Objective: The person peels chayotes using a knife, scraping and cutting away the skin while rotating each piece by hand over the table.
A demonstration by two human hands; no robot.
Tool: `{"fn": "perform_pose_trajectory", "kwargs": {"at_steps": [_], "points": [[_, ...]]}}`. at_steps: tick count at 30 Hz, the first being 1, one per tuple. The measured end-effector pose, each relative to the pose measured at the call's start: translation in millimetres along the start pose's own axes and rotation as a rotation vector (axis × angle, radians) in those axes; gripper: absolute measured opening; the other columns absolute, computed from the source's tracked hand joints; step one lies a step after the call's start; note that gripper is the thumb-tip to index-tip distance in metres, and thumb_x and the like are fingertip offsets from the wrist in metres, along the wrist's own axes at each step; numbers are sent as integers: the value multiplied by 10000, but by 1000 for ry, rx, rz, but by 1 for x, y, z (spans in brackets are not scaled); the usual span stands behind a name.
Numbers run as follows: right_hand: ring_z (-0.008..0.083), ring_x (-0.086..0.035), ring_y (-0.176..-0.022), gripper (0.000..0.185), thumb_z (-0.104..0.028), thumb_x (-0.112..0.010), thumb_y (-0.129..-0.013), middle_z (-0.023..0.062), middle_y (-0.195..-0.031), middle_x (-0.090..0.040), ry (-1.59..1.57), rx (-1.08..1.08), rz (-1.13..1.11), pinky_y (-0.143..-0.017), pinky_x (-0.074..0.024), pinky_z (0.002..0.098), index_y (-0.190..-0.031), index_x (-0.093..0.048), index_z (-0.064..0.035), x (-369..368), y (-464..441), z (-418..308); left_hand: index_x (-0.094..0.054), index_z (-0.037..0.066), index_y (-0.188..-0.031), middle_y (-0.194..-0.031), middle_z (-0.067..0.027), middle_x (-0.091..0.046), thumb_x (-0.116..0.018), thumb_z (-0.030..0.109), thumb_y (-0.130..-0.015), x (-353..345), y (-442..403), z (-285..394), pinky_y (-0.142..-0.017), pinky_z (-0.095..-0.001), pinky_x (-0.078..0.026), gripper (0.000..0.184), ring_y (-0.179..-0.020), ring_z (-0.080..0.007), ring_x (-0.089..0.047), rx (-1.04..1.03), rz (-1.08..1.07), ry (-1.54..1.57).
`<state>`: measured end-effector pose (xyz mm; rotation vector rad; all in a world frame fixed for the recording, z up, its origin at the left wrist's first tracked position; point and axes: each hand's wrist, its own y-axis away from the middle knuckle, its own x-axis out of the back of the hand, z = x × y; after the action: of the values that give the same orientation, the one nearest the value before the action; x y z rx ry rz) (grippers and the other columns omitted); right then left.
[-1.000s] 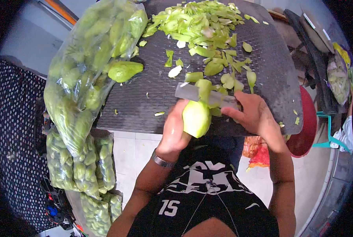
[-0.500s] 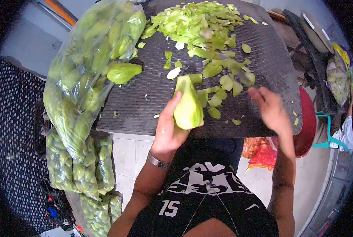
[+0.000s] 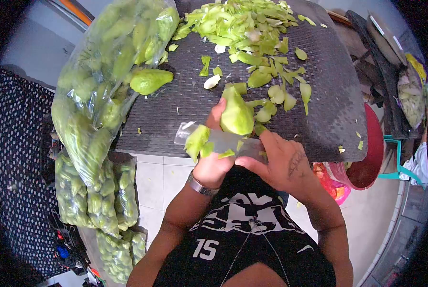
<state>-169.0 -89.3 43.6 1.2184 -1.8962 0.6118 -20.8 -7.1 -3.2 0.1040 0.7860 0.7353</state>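
Observation:
A pale green, partly peeled chayote is held in my left hand, near the table's front edge. My thumb lies along its left side. My right hand grips a wide-bladed knife, its handle hidden in the fingers. The blade points left, just below the chayote and over my left hand. Bits of green peel cling to the blade. Loose peels lie beyond the chayote, and a large peel heap covers the table's far side.
A big clear bag of chayotes lies on the dark woven table at left, with one loose chayote beside it. More filled bags stand below left. A red tub and turquoise stool are at right.
My right hand swung out to the right with the knife, then came back to the left, below the chayote. My left hand has turned the chayote, and peel pieces now sit on the blade.

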Motion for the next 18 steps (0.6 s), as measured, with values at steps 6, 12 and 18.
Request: {"fn": "perform_pose_trajectory", "kwargs": {"at_steps": [6,12,18], "points": [[415,-690,-843,629,-625,-668,-897,183,-946,-673,69,32,55,-707,-523,508,-1053,-556,-26,-7,-1,-1,-550,113,-1310,-1058,-115,-696,-475,560,-1029,8,0,3,-809,-379,-589,533,-890,-231,-708,18,-115,3],[401,-692,-828,622,-617,-677,-894,163,-921,-668,79,33,51,-699,-518,504,-1052,-550,-29,-4,1,-3,-377,121,-1467,-1223,-156,-627,-561,576,-980,16,11,-6,-865,-386,-575,691,-1008,-256,-681,-353,-352,-217],[421,-681,-787,606,-599,-686,-895,166,-905,-663,72,48,82,-672,-520,511,-1034,-549,-25,-3,1,-3,-256,126,-1577,-1342,-179,-576,-628,568,-947,20,11,-13,-911,-399,-562,856,-1097,-277,-657,-498,-429,-256]]}}
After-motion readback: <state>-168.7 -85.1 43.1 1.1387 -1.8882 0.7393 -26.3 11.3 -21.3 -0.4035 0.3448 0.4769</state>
